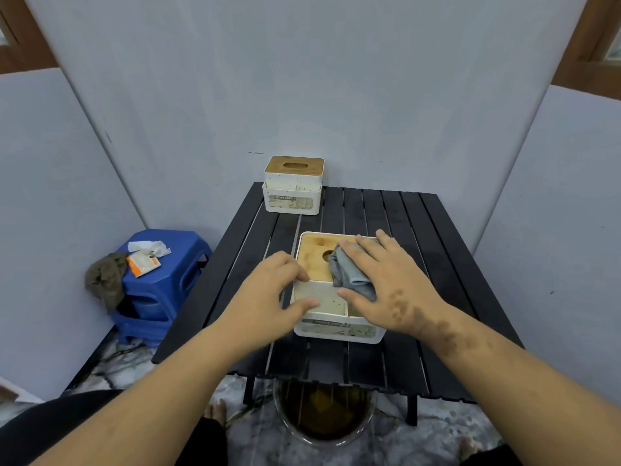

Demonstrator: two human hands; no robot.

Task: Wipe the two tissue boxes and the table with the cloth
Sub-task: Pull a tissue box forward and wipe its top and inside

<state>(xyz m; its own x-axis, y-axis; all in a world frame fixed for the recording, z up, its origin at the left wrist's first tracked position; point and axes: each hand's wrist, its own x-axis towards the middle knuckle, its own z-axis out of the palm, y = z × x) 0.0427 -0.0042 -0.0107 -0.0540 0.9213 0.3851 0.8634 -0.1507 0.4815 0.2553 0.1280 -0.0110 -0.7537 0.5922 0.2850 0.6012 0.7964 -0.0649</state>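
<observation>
Bare forearms, dark smudges, black trousers (67, 418)

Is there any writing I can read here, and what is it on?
"TISSUE HOLDER", blurred and only roughly readable: label on the far tissue box.
The same label on the near tissue box: too blurred to read.
Orange packet on the blue stool: print too small to read.

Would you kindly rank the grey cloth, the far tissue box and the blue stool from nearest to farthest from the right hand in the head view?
1. Grey cloth: directly under the right hand, on the near tissue box's wooden lid.
2. Far tissue box: at the table's back left corner.
3. Blue stool: off the table, on the floor to the left.
</observation>
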